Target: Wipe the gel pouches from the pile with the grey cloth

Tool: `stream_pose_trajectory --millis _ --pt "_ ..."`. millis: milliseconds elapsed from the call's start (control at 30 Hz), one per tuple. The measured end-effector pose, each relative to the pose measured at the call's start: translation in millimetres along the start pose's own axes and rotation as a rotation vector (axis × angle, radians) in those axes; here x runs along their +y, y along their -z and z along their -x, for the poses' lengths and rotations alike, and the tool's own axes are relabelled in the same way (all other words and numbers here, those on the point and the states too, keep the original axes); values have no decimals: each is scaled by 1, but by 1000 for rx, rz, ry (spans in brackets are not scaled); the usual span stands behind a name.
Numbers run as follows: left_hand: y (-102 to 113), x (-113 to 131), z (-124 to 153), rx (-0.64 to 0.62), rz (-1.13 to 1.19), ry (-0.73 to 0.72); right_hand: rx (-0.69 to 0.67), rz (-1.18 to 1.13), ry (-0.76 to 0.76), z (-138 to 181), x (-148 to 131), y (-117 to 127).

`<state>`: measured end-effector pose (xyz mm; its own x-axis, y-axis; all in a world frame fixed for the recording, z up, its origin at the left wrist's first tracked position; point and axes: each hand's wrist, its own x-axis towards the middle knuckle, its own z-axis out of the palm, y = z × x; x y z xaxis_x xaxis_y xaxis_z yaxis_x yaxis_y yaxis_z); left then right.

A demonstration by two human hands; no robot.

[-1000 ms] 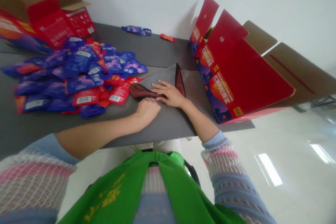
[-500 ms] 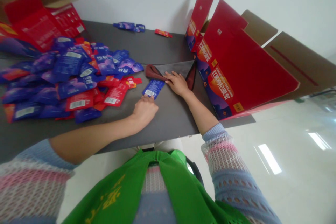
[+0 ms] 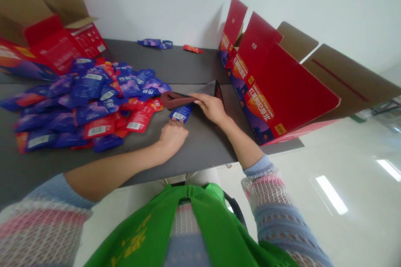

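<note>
"Where does the blue pouch (image 3: 181, 114) lie relative to the fingers?"
"On the table (image 3: 203, 148). Its near edge meets the curled, narrow fingers of the left hand (image 3: 173, 135); whether they pinch it cannot be told. The cloth (image 3: 178, 100) covers its far end."
"And the right hand (image 3: 211, 108)?"
"Its fingers hold the cloth, right of the pouch."

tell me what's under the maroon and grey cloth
A blue sachet shows below the near edge of the cloth, its barcode end by the left hand. The cloth covers its far end; whether anything else lies underneath cannot be seen.
</note>
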<state>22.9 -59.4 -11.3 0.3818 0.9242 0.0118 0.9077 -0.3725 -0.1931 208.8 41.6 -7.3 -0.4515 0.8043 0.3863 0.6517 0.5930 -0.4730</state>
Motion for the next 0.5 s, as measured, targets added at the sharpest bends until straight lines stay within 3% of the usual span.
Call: stream_pose_trajectory --millis 133,267,367,500 --pt "2 -1 0 -17 17 -24 -209 19 175 9 -30 -15" --pt "6 1 0 -30 6 -23 -332 108 264 7 -29 -32" --pt "8 2 0 -18 -18 -7 -310 133 178 -2 -13 -34" --pt "7 -11 -1 -26 63 -9 -182 152 -34 -14 15 -27"
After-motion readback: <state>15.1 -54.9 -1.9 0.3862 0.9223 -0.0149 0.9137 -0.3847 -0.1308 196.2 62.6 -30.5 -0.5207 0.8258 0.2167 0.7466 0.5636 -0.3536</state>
